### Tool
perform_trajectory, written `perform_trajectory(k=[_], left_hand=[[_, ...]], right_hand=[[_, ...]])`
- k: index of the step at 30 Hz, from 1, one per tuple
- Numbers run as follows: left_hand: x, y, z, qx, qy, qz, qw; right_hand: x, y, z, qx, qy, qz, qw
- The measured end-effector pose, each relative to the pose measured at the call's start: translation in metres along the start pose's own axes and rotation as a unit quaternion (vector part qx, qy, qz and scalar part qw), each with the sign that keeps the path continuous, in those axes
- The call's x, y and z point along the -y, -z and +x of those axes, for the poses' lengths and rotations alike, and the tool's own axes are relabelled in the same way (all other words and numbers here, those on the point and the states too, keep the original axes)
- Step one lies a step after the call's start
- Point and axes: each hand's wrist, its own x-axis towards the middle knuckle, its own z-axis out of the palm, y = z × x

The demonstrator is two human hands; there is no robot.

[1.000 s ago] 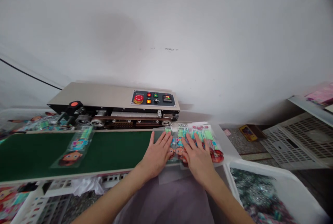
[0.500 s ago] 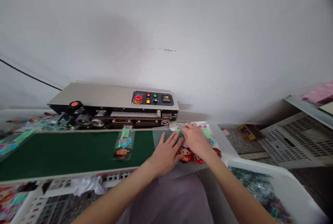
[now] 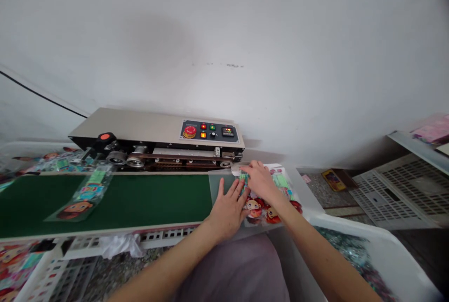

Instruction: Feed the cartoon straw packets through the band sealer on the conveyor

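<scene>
Left hand (image 3: pixel 228 208) flat, fingers spread, palm down on clear packets (image 3: pixel 261 208) at right end of green belt (image 3: pixel 140 199). Right hand (image 3: pixel 261 182) covers packet tops near sealer (image 3: pixel 157 140) inlet; grip hidden, cannot tell if pinching. 1 packet (image 3: pixel 79 196) lies alone on belt, far left. White bin (image 3: pixel 379 250) lower right, contents blurred, cut off.

Soft, even daylight is filling the scene, brightening the white wall (image 3: pixel 245 35) without glare. A faint grey shadow is lying on that wall above the sealing machine (image 3: pixel 157 138). The wide lens is bending the edges, and the corners are blurring, perhaps from head motion.
</scene>
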Motion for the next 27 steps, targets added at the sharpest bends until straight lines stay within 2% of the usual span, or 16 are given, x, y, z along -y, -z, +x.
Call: perform_trajectory(k=[4,7,10,14,17,21,27], left_hand=[[0.0,0.001,-0.001,-0.009,0.003,0.0,1.0],[-0.001,0.001,-0.002,-0.022,0.017,0.005,1.0],[0.0,0.001,-0.004,-0.042,0.038,0.005,0.998],[0.002,0.004,-0.006,-0.045,0.051,0.002,0.998],[0.001,0.005,-0.006,-0.041,0.051,0.003,0.998],[0.0,0.003,-0.006,-0.04,0.053,0.014,0.998],[0.008,0.012,-0.009,-0.029,0.046,0.009,0.999]], right_hand=[[-0.001,0.009,-0.002,0.01,0.004,0.003,1.0],[-0.005,0.012,-0.021,-0.01,0.009,-0.009,1.0],[-0.011,0.004,-0.05,-0.047,0.005,-0.049,0.998],[-0.015,-0.017,-0.078,-0.051,-0.003,-0.082,0.995],[-0.009,-0.024,-0.08,-0.07,-0.006,-0.072,0.995],[0.002,-0.02,-0.075,-0.058,0.027,-0.042,0.997],[0.008,-0.018,-0.078,-0.076,-0.012,-0.058,0.995]])
